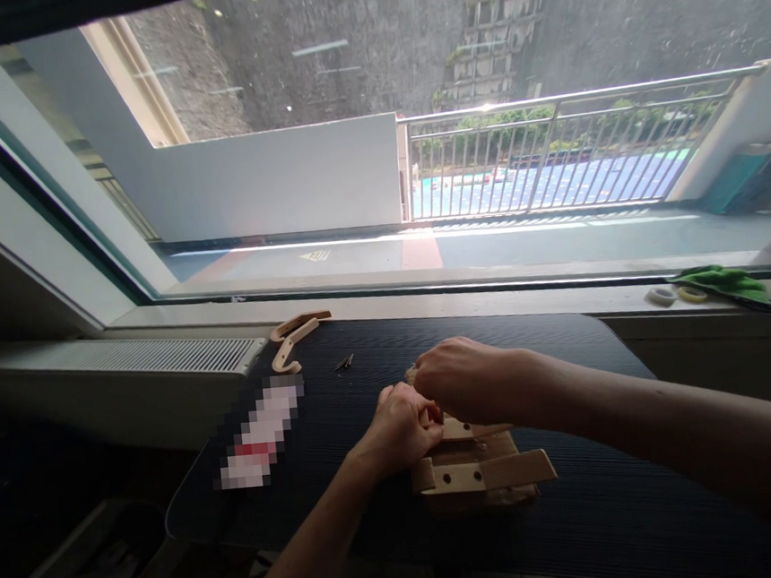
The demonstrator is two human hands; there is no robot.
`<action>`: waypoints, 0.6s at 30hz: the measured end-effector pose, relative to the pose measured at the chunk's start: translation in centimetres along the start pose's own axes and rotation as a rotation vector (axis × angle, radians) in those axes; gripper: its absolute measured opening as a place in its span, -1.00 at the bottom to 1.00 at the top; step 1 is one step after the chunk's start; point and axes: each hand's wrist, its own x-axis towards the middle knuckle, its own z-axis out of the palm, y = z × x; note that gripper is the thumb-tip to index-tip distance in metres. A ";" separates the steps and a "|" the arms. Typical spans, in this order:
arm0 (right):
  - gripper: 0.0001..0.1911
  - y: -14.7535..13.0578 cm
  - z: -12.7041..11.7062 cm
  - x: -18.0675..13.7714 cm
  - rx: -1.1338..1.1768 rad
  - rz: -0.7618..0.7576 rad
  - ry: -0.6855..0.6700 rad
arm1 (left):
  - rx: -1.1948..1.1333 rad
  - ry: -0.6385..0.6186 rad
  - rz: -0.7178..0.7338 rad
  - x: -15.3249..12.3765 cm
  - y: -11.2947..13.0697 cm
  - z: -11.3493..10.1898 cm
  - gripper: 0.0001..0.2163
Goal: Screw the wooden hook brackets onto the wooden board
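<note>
The left hand [398,432] is clenched on the left end of a pale wooden assembly [483,474]. It is a flat bundle of smooth, sanded slats laid across one another, and the front strip is dotted with small dark holes. The right hand [465,381] arches knuckles-up over the far edge of the wood, touching the left hand. Its fingertips are tucked underneath, so I cannot tell whether it grips anything. The assembly lies near the middle of a black worktop [582,524], which has a matt surface with a fine straight grain and rounded corners.

At about ten o'clock from the hands, at the far edge of the worktop, lie two curved light-wood hooks [295,337], one resting against the other. Just beside them, toward the hands, a few tiny dark screws [344,363] lie loose. At nine o'clock sits a long white-and-red strip [259,430], too blurred to make out.

Beyond the worktop's left corner is a white slatted radiator grille [162,355]. A pale window sill [495,302] runs along the back. At its two o'clock end are a crumpled green cloth [722,282] and two small tape rolls [662,294]. Through the wide glass I can see a balcony with a white wall and a grey metal railing [549,149].
</note>
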 end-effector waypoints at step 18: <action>-0.91 0.2 1.3 0.0 0.042 -0.024 0.078 | -0.001 -0.190 -0.011 0.1 0.0 -1.1 -0.83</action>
